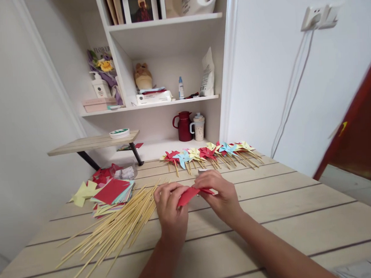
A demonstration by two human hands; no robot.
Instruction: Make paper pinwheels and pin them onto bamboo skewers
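Both my hands pinch one piece of red paper (188, 196) above the middle of the table, and it is bent between them. My left hand (172, 208) grips its left side, with the fingers curled over it. At the other side my right hand (219, 194) holds the paper between thumb and fingers. Part of the paper is hidden behind my fingers. Just left of my left hand lies a loose spread of thin wooden sticks (115, 226). Beyond them is a stack of coloured paper squares with a red square (112, 191) on top.
Finished paper pinwheels on sticks (207, 153) line the table's back edge. Yellow folded paper (84, 193) and a clear plastic box (126, 172) sit at the left, near a small raised wooden shelf (94, 143). A red jug (184, 127) and a cup (199, 127) stand behind.
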